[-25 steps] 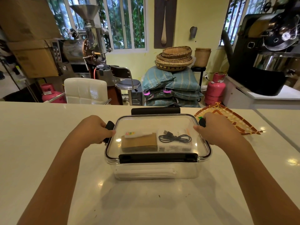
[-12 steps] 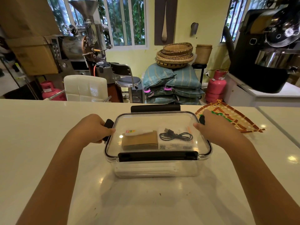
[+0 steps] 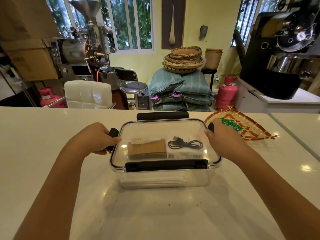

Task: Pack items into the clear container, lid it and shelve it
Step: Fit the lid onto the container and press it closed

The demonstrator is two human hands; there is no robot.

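The clear container (image 3: pixel 164 179) stands on the white counter with its clear lid (image 3: pixel 161 130) on top. Through the lid I see a brown cardboard box (image 3: pixel 147 149), a white packet (image 3: pixel 185 153) and a coiled black cable (image 3: pixel 185 144). The front black latch (image 3: pixel 166 166) lies down against the rim; the rear latch (image 3: pixel 162 116) sticks up behind. My left hand (image 3: pixel 97 139) grips the left side latch (image 3: pixel 112 134). My right hand (image 3: pixel 223 137) covers the right side latch (image 3: pixel 210 126).
A woven triangular tray (image 3: pixel 251 130) holding green packets lies just right of the container. The white counter (image 3: pixel 52 135) stretches left and toward me. Beyond its far edge are a white chair (image 3: pixel 88 94), a stool, sacks, baskets and roasting machines.
Both hands stay on the side latches. The view has tilted slightly, so the container sits a little higher in frame. Nothing else has visibly moved.
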